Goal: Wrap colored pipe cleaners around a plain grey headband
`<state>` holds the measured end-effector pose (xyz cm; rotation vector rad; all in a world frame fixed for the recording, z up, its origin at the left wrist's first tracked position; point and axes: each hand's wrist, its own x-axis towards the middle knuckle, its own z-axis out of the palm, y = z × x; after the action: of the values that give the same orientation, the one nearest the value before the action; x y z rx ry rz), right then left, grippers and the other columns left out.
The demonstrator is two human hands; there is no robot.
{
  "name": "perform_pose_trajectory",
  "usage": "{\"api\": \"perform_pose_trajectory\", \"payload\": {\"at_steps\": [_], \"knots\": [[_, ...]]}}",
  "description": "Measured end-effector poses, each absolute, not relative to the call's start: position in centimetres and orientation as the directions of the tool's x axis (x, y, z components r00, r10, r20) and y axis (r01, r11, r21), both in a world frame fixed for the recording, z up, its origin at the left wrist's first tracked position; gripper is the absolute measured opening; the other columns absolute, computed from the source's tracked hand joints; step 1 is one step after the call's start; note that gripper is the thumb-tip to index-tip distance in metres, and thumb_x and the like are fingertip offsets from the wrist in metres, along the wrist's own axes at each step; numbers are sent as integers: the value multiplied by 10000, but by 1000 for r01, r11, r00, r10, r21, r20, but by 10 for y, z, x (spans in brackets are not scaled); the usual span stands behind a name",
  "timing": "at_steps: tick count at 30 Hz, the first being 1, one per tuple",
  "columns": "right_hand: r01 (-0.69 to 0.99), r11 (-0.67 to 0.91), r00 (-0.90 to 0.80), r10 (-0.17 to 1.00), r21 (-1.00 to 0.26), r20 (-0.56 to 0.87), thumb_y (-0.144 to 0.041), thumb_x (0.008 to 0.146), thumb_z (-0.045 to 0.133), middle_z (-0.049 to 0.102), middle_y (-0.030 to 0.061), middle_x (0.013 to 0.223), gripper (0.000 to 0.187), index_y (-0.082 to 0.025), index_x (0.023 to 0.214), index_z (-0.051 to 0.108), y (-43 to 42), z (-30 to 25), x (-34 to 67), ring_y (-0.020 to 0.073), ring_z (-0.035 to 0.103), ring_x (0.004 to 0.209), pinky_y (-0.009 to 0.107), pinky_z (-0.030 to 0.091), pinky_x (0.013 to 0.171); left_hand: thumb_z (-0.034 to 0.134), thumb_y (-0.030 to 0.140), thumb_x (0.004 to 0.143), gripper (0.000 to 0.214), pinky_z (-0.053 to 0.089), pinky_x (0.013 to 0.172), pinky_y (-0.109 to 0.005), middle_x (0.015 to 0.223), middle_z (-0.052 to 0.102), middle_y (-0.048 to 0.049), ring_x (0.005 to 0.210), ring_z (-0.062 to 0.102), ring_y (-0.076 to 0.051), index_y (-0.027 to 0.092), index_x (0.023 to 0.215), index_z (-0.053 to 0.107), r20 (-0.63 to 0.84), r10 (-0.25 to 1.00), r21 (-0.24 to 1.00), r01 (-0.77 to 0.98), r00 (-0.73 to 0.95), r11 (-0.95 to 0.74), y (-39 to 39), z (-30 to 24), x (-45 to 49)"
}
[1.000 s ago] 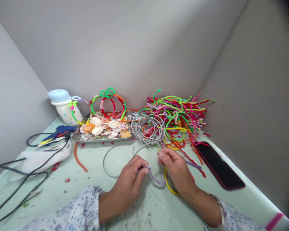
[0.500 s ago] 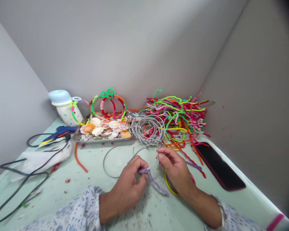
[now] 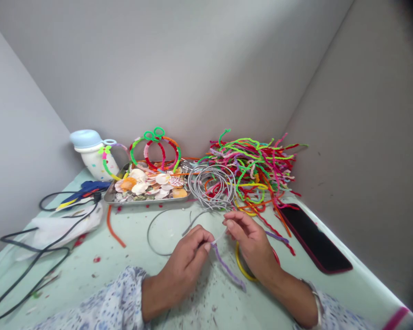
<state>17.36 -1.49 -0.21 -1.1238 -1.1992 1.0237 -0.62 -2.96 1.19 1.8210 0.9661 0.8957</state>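
My left hand (image 3: 186, 259) pinches the upper end of a purple pipe cleaner (image 3: 229, 271), which trails down to the right over the table. My right hand (image 3: 251, 240) is closed too, its fingertips pinching a thin grey headband (image 3: 192, 220) close to where the pipe cleaner meets it. The two hands almost touch. A yellow wrapped headband (image 3: 241, 268) lies under my right hand.
A heap of coloured pipe cleaners (image 3: 251, 167) and a bundle of grey headbands (image 3: 211, 185) lie at the back. A metal tray (image 3: 110, 197) of shells, finished headbands (image 3: 156, 146), a white bottle (image 3: 92, 156), a blue glue gun (image 3: 84, 189) with black cord and a phone (image 3: 313, 238) surround them.
The purple pipe cleaner has gone from a curled loop between my hands to a straighter strand trailing down right. Both hands stay nearly in place.
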Motion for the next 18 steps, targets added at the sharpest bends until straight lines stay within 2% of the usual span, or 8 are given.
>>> {"api": "perform_pose_trajectory", "payload": {"at_steps": [12, 15, 18], "knots": [[21, 156, 83, 984, -988, 157, -408, 817, 658, 679, 29, 873, 237, -215, 953, 680, -15, -2, 174, 180, 601, 769, 293, 492, 718, 412, 216, 931, 130, 395, 711, -281, 810, 497, -3, 776, 477, -168, 201, 843, 505, 139, 873, 922, 260, 468, -287, -30, 12, -5], [13, 153, 85, 984, -988, 154, -411, 810, 661, 671, 24, 844, 237, -211, 935, 680, -16, -1, 174, 177, 589, 747, 292, 485, 707, 485, 171, 869, 50, 386, 683, -281, 797, 491, 2, 745, 460, -165, 198, 829, 497, 179, 883, 888, 316, 434, -335, -31, 12, -4], [8, 136, 84, 987, -991, 136, -415, 805, 664, 652, 16, 807, 241, -209, 929, 679, -16, 0, 173, 171, 566, 716, 282, 472, 667, 477, 121, 854, 80, 382, 668, -281, 797, 496, -1, 726, 462, -161, 196, 829, 494, 244, 894, 849, 363, 376, -384, -32, 10, -3]]}}
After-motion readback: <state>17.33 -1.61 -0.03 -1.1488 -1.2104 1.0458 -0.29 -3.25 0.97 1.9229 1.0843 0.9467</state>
